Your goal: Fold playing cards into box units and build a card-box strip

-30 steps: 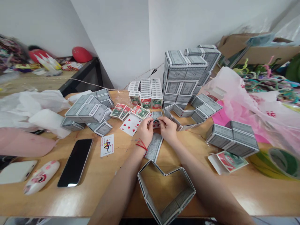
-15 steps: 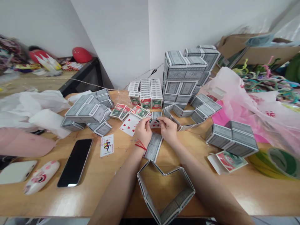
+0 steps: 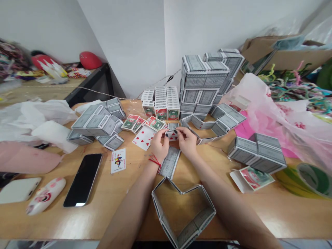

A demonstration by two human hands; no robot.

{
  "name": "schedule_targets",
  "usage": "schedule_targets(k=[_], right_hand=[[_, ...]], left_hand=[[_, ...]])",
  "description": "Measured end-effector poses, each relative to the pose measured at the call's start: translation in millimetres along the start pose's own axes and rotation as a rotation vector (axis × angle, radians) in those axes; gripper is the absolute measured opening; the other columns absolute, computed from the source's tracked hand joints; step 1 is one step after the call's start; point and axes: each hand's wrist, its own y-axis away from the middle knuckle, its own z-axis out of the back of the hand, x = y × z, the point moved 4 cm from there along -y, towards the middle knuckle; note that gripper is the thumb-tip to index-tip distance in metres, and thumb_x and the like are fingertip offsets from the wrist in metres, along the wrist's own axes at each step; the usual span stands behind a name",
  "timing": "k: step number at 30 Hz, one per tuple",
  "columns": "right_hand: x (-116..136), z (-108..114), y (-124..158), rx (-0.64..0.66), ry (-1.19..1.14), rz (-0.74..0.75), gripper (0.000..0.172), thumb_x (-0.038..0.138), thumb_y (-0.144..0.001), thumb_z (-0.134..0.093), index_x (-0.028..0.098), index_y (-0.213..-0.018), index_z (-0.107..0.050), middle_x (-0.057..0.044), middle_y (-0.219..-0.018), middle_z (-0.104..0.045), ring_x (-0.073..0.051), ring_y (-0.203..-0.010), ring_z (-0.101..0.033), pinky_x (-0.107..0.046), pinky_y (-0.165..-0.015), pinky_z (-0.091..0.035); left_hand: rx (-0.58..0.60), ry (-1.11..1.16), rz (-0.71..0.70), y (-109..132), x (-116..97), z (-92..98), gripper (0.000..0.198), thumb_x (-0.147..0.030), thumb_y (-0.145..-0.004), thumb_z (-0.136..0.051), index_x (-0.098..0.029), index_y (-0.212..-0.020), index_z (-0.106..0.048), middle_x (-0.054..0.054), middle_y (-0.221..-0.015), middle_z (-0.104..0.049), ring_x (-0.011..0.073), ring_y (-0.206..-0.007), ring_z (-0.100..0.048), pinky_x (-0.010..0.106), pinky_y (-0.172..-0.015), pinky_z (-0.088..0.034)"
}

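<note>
Between both hands is a playing card (image 3: 172,135) with red hearts showing, its ends pinched by the fingers. My left hand (image 3: 160,143), with a red string at the wrist, is closed on the card's left end. On the right end, my right hand (image 3: 187,141) is closed too. Below the hands lies a grey-patterned card strip (image 3: 169,162), face down. Nearer me stands a heart-shaped frame (image 3: 161,211) of folded cards, between my forearms. Loose heart cards (image 3: 142,137) lie left of my left hand.
Card boxes (image 3: 161,100) stand in rows at the back beside a tall card-block stack (image 3: 201,83). More card blocks (image 3: 94,121) sit left; others (image 3: 256,154) right. A phone (image 3: 83,180), a joker card (image 3: 118,160) and green-yellow tape (image 3: 306,180) lie on the table (image 3: 109,221).
The fingers have shifted slightly along the card, and more of its heart face shows at the left end. My right hand is raised a little.
</note>
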Motion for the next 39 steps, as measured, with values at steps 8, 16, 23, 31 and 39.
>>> schedule_targets(k=[8, 16, 23, 31, 39], right_hand=[[3.2, -5.0, 3.0, 0.055, 0.008, 0.029, 0.02, 0.025, -0.079, -0.045, 0.02, -0.086, -0.064, -0.004, -0.081, -0.067, -0.014, -0.064, -0.059, -0.026, -0.062, -0.048], [0.4, -4.7, 1.4, 0.036, -0.003, 0.009, 0.019, 0.026, -0.078, -0.046, 0.019, -0.083, -0.063, -0.003, -0.075, -0.065, -0.013, -0.057, -0.056, -0.025, -0.056, -0.046], [-2.9, -5.6, 1.0, 0.008, -0.028, 0.009, 0.023, 0.028, -0.078, -0.05, 0.019, -0.094, -0.064, -0.004, -0.082, -0.066, -0.013, -0.061, -0.057, -0.026, -0.059, -0.048], [6.3, 0.3, 0.4, -0.03, 0.078, 0.106, 0.024, 0.027, -0.078, -0.053, 0.021, -0.099, -0.064, -0.005, -0.084, -0.065, -0.016, -0.073, -0.057, -0.03, -0.069, -0.048], [6.4, -1.8, -0.9, -0.007, 0.067, 0.108, 0.027, 0.028, -0.077, -0.055, 0.02, -0.101, -0.063, -0.006, -0.084, -0.065, -0.018, -0.079, -0.056, -0.032, -0.073, -0.048]], left_hand=[[0.006, -0.005, 0.03, -0.8, 0.4, -1.2, 0.015, -0.023, -0.083, -0.046, -0.018, -0.091, -0.059, 0.004, -0.086, -0.066, 0.0121, -0.073, -0.062, 0.023, -0.066, -0.05], [0.031, -0.019, -0.005, 0.2, 3.3, -3.2, 0.03, -0.006, -0.08, -0.038, -0.019, -0.097, -0.058, 0.004, -0.098, -0.065, 0.0153, -0.093, -0.06, 0.029, -0.083, -0.049], [0.055, 0.016, -0.022, -0.8, 1.4, -4.6, 0.027, -0.009, -0.081, -0.042, -0.018, -0.102, -0.056, 0.006, -0.101, -0.064, 0.0152, -0.095, -0.059, 0.029, -0.082, -0.05], [0.018, 0.023, -0.075, -3.3, -4.0, -2.6, 0.02, -0.015, -0.08, -0.051, -0.019, -0.098, -0.059, 0.006, -0.095, -0.065, 0.0156, -0.09, -0.06, 0.029, -0.079, -0.049], [-0.073, 0.026, -0.007, -3.8, 5.2, 1.6, 0.02, -0.02, -0.081, -0.051, -0.019, -0.097, -0.062, 0.006, -0.095, -0.067, 0.016, -0.09, -0.061, 0.03, -0.081, -0.049]])
